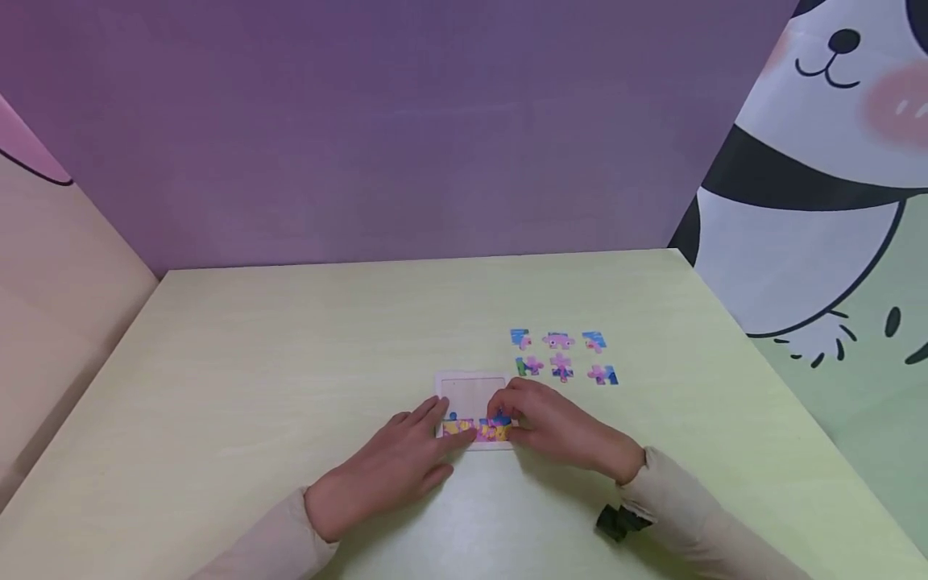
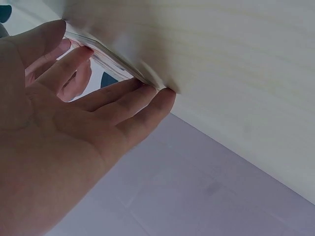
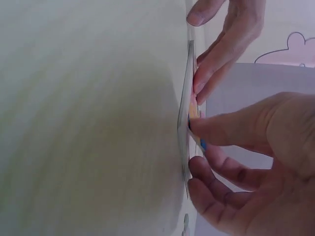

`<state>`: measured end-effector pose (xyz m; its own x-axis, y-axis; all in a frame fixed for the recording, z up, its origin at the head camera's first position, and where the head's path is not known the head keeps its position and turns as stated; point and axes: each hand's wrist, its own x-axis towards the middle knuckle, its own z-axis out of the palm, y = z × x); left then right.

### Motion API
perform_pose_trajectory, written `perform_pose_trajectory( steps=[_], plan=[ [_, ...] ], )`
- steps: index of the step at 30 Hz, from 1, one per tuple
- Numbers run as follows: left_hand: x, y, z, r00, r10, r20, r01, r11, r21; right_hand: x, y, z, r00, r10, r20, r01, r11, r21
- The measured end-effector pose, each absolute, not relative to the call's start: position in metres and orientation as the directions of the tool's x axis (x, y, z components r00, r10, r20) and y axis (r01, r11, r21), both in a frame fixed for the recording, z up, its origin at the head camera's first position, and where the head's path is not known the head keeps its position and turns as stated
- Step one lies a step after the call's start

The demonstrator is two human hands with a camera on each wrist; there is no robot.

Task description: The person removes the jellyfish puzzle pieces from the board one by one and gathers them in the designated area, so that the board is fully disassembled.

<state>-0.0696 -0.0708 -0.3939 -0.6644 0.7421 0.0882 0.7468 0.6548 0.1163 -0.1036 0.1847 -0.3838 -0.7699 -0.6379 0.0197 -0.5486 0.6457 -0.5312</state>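
Note:
A small white puzzle tray (image 1: 464, 395) lies on the table, with colourful pieces (image 1: 458, 427) along its near row and its upper part bare. My left hand (image 1: 391, 467) is at the tray's left side. Its fingers are fairly straight, some touching the left edge, while one fingertip presses the pieces in the near row. At the near right corner, my right hand (image 1: 561, 423) pinches a puzzle piece (image 3: 203, 143) with blue and yellow on it between thumb and index finger. In the right wrist view this piece is tilted against the tray; the fingers partly hide it.
Loose puzzle pieces (image 1: 561, 365) lie in two rows of three beyond the right hand. A black device (image 1: 622, 522) is at the right cuff. A purple wall (image 1: 435, 161) stands behind the table (image 1: 290, 338), and a panda picture covers the right wall.

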Motion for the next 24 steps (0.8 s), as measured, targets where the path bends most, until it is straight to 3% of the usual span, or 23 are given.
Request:
perform_pose_trajectory(
  steps=[3,10,24],
  plan=[
    [-0.069,-0.072,-0.394,-0.667,0.739,0.099,0.745,0.656,0.123,-0.102,0.181,-0.383,-0.773,-0.632,0.058,-0.564,0.642,-0.519],
    [-0.07,-0.071,-0.395,-0.677,0.729,0.096,0.736,0.671,0.089,-0.096,0.185,-0.383,-0.814,-0.565,0.137,-0.517,0.596,-0.615],
    [-0.068,-0.071,-0.399,-0.676,0.727,0.124,0.737,0.67,0.089,-0.085,0.216,-0.378,-0.831,-0.469,0.3,-0.55,0.607,-0.573]
  ],
)
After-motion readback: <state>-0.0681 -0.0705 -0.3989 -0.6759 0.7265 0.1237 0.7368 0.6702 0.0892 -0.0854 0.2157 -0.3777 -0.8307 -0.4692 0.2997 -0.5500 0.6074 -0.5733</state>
